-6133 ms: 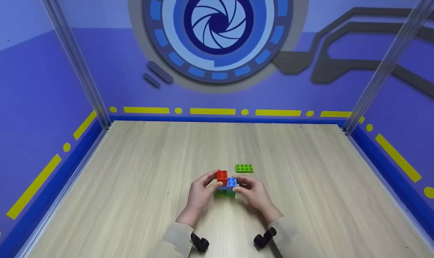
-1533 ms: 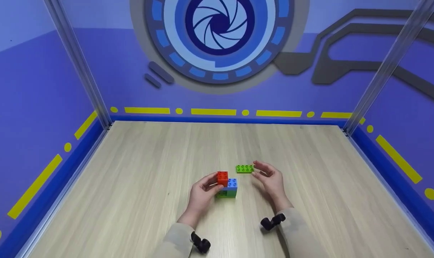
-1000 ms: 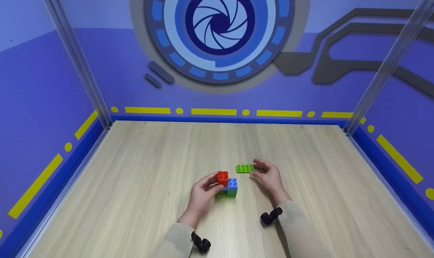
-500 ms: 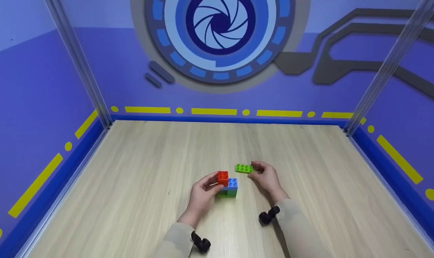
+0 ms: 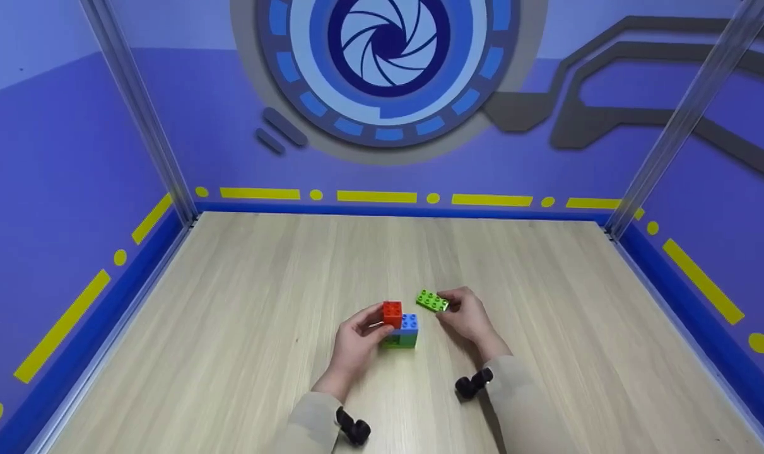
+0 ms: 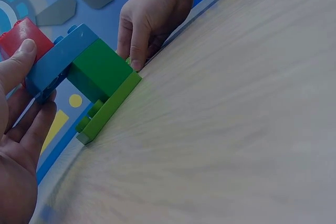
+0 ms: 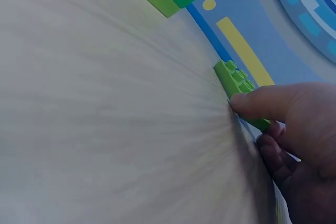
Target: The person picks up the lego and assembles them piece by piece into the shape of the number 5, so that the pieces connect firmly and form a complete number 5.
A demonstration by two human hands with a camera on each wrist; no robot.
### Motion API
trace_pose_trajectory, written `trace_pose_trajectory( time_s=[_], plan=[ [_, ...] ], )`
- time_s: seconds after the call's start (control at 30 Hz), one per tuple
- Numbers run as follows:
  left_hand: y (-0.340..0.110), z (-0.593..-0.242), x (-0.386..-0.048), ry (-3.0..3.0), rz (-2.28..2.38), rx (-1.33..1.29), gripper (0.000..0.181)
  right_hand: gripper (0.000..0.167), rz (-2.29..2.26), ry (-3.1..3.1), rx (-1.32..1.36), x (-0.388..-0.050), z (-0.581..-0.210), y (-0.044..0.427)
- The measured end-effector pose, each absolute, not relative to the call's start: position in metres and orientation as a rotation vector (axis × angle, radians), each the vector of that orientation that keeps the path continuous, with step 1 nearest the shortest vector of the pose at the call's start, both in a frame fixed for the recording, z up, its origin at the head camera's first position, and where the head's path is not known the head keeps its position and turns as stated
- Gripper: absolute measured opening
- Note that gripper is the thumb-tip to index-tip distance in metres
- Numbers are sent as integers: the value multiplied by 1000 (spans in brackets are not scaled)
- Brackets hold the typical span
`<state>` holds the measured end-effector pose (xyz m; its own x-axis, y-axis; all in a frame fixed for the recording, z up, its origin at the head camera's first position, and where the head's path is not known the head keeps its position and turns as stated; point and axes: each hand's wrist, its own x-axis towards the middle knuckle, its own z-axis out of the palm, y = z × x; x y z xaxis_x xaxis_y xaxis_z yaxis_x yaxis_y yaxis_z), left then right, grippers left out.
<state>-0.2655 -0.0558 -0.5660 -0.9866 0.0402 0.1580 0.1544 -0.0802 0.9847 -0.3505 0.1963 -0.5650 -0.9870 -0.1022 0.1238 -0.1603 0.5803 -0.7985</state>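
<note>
In the head view my left hand pinches the upper left of a small stack, at the red brick. The blue brick lies under the red one, with a dark green brick below its far end and a thin light green plate at the bottom. My right hand pinches the right end of a separate light green plate, which sits tilted behind and right of the stack. In the right wrist view, thumb and fingers cover part of that plate.
The wooden table is bounded by blue printed walls at the back and sides, with metal posts at the corners. Black wrist cameras sit on both sleeves.
My right hand has gone from the stack to the separate plate and gripped its right end. The plate has turned, its right end coming nearer. My left hand has stayed on the stack.
</note>
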Motion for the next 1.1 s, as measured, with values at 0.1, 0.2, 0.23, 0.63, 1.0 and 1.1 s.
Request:
trace_pose_trajectory(
  time_s=[0.1, 0.2, 0.23, 0.63, 1.0, 1.1],
  plan=[
    [-56, -566, -266, -2080, -2244, -213, 55, 38, 1410, -2710, 239, -349, -566, 195],
    [-56, -566, -266, -2080, -2241, -210, 55, 40, 1473, -2674, 248, -347, -565, 193],
    [-56, -566, -266, -2080, -2243, -206, 56, 41, 1495, -2663, 251, -347, -564, 192],
    [-56, -568, -267, -2075, -2252, -210, 55, 43, 1774, -2606, 189, -336, -546, 187],
    [-56, -570, -268, -2058, -2255, -229, 55, 43, 1867, -2531, 245, -326, -522, 186],
    [-56, -569, -268, -2048, -2269, -227, 55, 43, 1848, -2535, 276, -325, -518, 186]
  ],
)
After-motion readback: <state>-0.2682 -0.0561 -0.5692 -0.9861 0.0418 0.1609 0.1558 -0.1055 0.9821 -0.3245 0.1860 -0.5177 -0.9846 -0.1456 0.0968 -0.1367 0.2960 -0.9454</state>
